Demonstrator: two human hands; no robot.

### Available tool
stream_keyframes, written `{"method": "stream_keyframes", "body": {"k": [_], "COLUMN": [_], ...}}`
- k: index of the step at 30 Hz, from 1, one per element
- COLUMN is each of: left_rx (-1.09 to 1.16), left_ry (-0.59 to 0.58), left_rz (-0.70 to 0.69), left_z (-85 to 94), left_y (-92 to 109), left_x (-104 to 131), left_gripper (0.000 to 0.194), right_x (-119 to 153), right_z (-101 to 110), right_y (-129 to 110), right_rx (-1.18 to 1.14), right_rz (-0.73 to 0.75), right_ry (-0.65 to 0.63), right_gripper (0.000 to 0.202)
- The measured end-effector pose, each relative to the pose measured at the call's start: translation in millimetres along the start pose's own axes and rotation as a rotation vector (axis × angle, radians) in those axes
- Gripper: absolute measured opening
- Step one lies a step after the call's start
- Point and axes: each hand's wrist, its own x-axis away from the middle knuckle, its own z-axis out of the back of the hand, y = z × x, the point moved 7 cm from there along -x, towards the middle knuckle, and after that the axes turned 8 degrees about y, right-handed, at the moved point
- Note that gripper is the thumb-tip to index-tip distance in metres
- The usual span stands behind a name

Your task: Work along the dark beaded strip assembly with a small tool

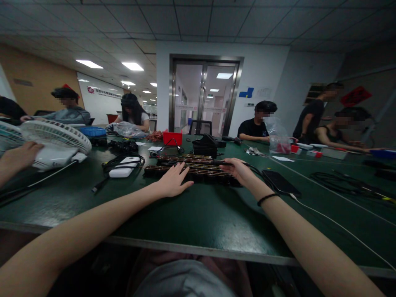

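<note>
A low black rack [201,170] of thin, shiny copper-coloured rods or wires lies across the table in front of me. My left hand [175,181] rests over its left part, palm down with fingers spread. At the right end my right hand [237,170] has its fingers closed around a slim black stick-like tool [217,163], which points left over the wires. A black cable [255,170] runs off behind that hand. What kind of tool it is, I cannot make out. The wires under my left fingers are partly hidden.
A white power bank [124,168] with black cable lies left, a phone [281,182] on a white cord right. Behind the rack stand a red box [172,138] and a black case [204,146]. Another person's hand touches a white fan [55,140] at far left. Several people sit around.
</note>
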Motion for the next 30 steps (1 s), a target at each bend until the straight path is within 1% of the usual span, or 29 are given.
{"method": "stream_keyframes", "body": {"k": [5,10,20,25,30], "left_rx": [-0.002,-0.001,0.001,0.029,0.027], "left_ry": [0.01,0.003,0.039,0.056,0.026], "left_rz": [-0.001,0.002,-0.018,-0.025,-0.006], "left_z": [0.5,1.3,-3.5,-2.9,-3.4], "left_y": [0,0,-2,-2,-3], "left_x": [0,0,-2,-2,-1], "left_gripper": [0.079,0.079,0.079,0.079,0.081], "right_x": [-1,5,12,12,14], "right_z": [-1,-2,-4,-4,-5], "right_y": [-1,-3,-3,-2,-2], "right_rx": [0.007,0.0,-0.041,-0.05,-0.043], "right_rz": [0.024,-0.013,-0.06,-0.037,-0.02], "right_ry": [-0.017,0.016,0.041,0.061,0.06], "right_gripper": [0.018,0.021,0.02,0.02,0.019]}}
